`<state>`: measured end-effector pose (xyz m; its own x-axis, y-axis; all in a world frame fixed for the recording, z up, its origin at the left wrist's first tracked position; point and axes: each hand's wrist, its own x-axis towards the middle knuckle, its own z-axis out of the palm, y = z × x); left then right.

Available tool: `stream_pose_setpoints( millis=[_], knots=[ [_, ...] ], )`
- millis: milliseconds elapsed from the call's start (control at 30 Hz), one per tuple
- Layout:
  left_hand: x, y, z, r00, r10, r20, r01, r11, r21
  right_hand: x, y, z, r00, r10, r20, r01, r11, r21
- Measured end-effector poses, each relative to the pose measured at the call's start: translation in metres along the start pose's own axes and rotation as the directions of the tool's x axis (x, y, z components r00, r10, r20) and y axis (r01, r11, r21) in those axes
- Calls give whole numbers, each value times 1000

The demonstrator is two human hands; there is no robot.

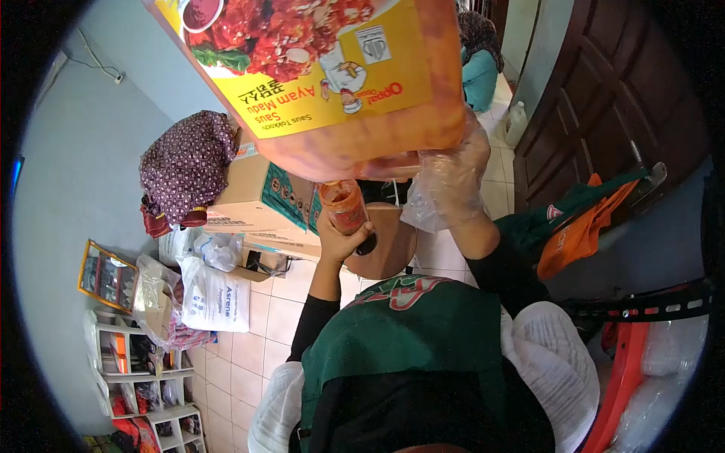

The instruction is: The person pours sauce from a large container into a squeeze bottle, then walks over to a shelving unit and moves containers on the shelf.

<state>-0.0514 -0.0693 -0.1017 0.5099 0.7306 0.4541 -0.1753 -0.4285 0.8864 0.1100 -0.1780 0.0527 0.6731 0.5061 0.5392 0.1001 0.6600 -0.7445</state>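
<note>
A big yellow and orange sauce pouch (332,75) printed "Ayam Madu" is held upside down at the top of the view. My right hand (453,181), in a clear plastic glove, grips its lower right end. My left hand (341,240), bare, is wrapped around a small clear bottle (343,205) filled with orange-red sauce. The bottle's mouth sits right under the pouch's lower edge; whether they touch is hidden. A round brown board (393,241) lies behind the hands. My green apron (408,340) fills the lower middle.
A cardboard box (264,196) with a patterned cloth bundle (189,162) on it stands at the left. Below it are a white sack (219,298) and a low white shelf (143,377). A dark wooden door (612,90) is at right. Another person (477,53) sits far back.
</note>
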Motion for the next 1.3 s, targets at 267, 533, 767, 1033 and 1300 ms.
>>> stream_pose_setpoints(
  millis=[267,533,767,1033,1300],
  knots=[
    [5,-7,0,1000,11,20,-12,999,35,-4,3,3,999,14,-38,-14,1000,2],
    [6,-23,-2,999,12,47,-10,1000,-29,-5,7,0,999,-24,-29,20,989,-145],
    [8,1,1,998,50,41,-49,999,-14,2,-11,6,998,59,-22,-59,998,-12],
    [4,13,5,999,35,12,-34,999,-19,-5,-9,9,998,57,-38,-57,998,-8],
    [4,14,8,992,123,-10,-123,992,-2,-11,1,3,997,-55,-55,43,980,-195]
  ],
)
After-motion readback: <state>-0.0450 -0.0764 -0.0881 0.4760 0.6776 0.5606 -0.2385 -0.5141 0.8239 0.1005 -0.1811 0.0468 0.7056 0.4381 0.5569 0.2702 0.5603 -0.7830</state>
